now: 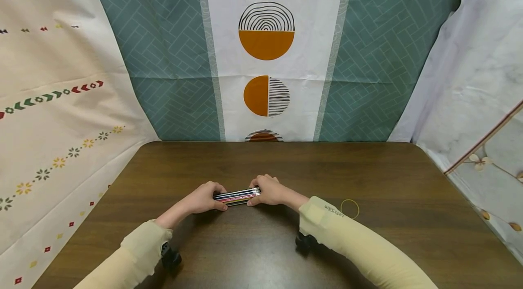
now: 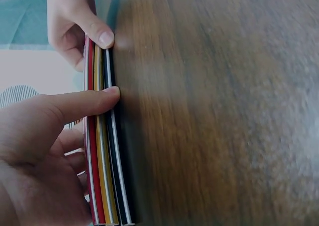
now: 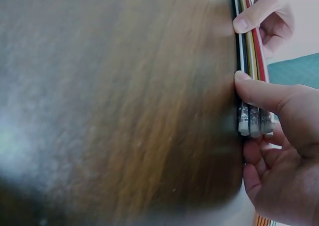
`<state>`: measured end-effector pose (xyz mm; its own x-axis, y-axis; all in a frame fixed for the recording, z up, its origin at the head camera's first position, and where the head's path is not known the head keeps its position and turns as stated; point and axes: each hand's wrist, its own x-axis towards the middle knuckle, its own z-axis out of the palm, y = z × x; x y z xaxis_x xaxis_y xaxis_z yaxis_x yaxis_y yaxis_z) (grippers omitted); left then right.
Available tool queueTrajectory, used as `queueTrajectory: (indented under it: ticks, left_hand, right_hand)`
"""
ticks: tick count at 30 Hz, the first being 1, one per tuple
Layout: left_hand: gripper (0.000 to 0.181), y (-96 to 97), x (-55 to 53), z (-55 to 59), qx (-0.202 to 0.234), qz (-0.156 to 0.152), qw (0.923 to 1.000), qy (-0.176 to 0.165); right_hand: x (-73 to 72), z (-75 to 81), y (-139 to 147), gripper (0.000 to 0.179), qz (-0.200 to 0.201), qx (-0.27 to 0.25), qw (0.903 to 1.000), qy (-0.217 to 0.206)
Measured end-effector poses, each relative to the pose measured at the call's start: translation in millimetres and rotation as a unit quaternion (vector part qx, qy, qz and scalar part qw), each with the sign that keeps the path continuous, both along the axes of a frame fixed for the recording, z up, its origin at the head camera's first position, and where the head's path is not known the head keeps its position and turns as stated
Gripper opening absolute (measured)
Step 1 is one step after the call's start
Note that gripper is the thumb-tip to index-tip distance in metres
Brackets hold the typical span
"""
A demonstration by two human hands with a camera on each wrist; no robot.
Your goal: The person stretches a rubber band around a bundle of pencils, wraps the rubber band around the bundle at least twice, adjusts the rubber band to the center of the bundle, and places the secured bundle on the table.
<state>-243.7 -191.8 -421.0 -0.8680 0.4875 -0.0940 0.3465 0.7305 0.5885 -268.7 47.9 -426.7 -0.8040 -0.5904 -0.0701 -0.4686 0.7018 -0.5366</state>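
Observation:
A bundle of striped pencils (image 1: 237, 196) lies sideways between the two hands, low over the brown table. Red, yellow and black pencils (image 2: 105, 151) run side by side in the left wrist view. My left hand (image 1: 205, 198) grips the bundle's left part, thumb on the near side and fingers behind. Around the right part, my right hand (image 1: 267, 190) pinches the pencils the same way. White eraser ends in metal bands (image 3: 254, 121) stick out just below the right thumb (image 3: 261, 92) in the right wrist view.
A thin yellow rubber band (image 1: 350, 208) lies on the wooden table (image 1: 245, 252) beside the right sleeve. Patterned cloths (image 1: 269, 98) hang behind the table and along both sides. Dark wrist cameras (image 1: 170, 256) sit under both cuffs.

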Motion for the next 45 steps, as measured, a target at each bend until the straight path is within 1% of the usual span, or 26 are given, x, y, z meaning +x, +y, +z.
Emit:
queueTrajectory:
  ticks: [2, 6, 9, 13, 17, 20, 23, 26, 28, 29, 31, 34, 36, 37, 39, 41, 43, 45]
  left_hand:
    - [0.018, 0.5, 0.3, -0.1, -0.003, 0.003, 1.0000, 0.000]
    - [0.014, 1.0, 1.2, 1.4, -0.011, -0.001, 0.9999, 0.005]
    - [0.012, 1.4, 1.9, 3.2, -0.014, -0.009, 0.9998, 0.014]
    - [0.013, 1.4, 2.2, 3.3, -0.015, -0.007, 0.9997, 0.017]
    - [0.013, 1.0, 2.0, 2.3, -0.018, -0.010, 0.9995, 0.023]
    - [0.010, 1.6, 1.1, 3.4, -0.024, -0.020, 0.9990, 0.033]
    - [0.009, 3.7, -0.6, 7.3, -0.028, -0.031, 0.9985, 0.037]
    - [0.008, 6.0, -2.6, 13.4, -0.028, -0.048, 0.9982, 0.022]
    - [0.006, 7.8, -3.8, 17.2, -0.023, -0.057, 0.9981, 0.002]
    - [0.006, 8.6, -4.2, 18.8, -0.018, -0.062, 0.9979, -0.011]
    - [0.007, 10.5, -4.9, 21.5, -0.007, -0.070, 0.9970, -0.032]
    - [0.009, 13.0, -5.6, 23.5, 0.007, -0.076, 0.9953, -0.060]
    - [0.011, 14.2, -5.8, 24.3, 0.010, -0.080, 0.9942, -0.072]
    - [0.011, 14.9, -5.7, 24.5, 0.011, -0.081, 0.9935, -0.079]
    - [0.012, 16.0, -5.5, 24.7, 0.011, -0.083, 0.9925, -0.090]
    - [0.014, 17.3, -5.3, 24.6, 0.010, -0.087, 0.9919, -0.092]
    - [0.016, 18.6, -5.2, 24.7, 0.010, -0.092, 0.9917, -0.088]
    - [0.018, 19.7, -5.2, 25.1, 0.011, -0.099, 0.9918, -0.080]
  right_hand:
    - [0.5, 0.8, -2, 0.022, -0.004, 0.007, 1.0000, -0.004]
    - [2.2, 2.7, -4, 0.020, -0.006, 0.016, 0.9998, -0.006]
    - [2.8, 3.5, -5, 0.017, -0.003, 0.010, 0.9999, -0.006]
    - [2.6, 2.9, -4, 0.017, -0.002, -0.001, 0.9999, -0.011]
    - [3.5, 2.5, -3, 0.019, 0.003, -0.002, 0.9999, -0.012]
    - [4.7, 2.7, -1, 0.021, 0.005, -0.006, 0.9999, -0.007]
    - [4.9, 2.4, 3, 0.021, 0.006, -0.018, 0.9998, -0.001]
    - [4.0, 3.5, 6, 0.019, 0.008, -0.033, 0.9994, 0.002]
    - [3.3, 5.2, 9, 0.018, 0.009, -0.049, 0.9988, -0.004]
    - [3.2, 6.5, 10, 0.017, 0.008, -0.057, 0.9982, -0.013]
    - [3.5, 8.9, 12, 0.015, 0.006, -0.079, 0.9958, -0.045]
    - [4.4, 11.0, 16, 0.013, 0.005, -0.118, 0.9874, -0.106]
    - [4.8, 10.3, 19, 0.014, 0.010, -0.135, 0.9816, -0.134]
    - [4.8, 9.8, 20, 0.015, 0.015, -0.140, 0.9799, -0.141]
    - [4.0, 8.2, 24, 0.020, 0.025, -0.138, 0.9800, -0.141]
    - [3.3, 7.0, 27, 0.026, 0.036, -0.133, 0.9815, -0.133]
    - [2.6, 6.4, 31, 0.030, 0.043, -0.133, 0.9823, -0.125]
    - [2.6, 6.3, 34, 0.031, 0.047, -0.146, 0.9804, -0.124]
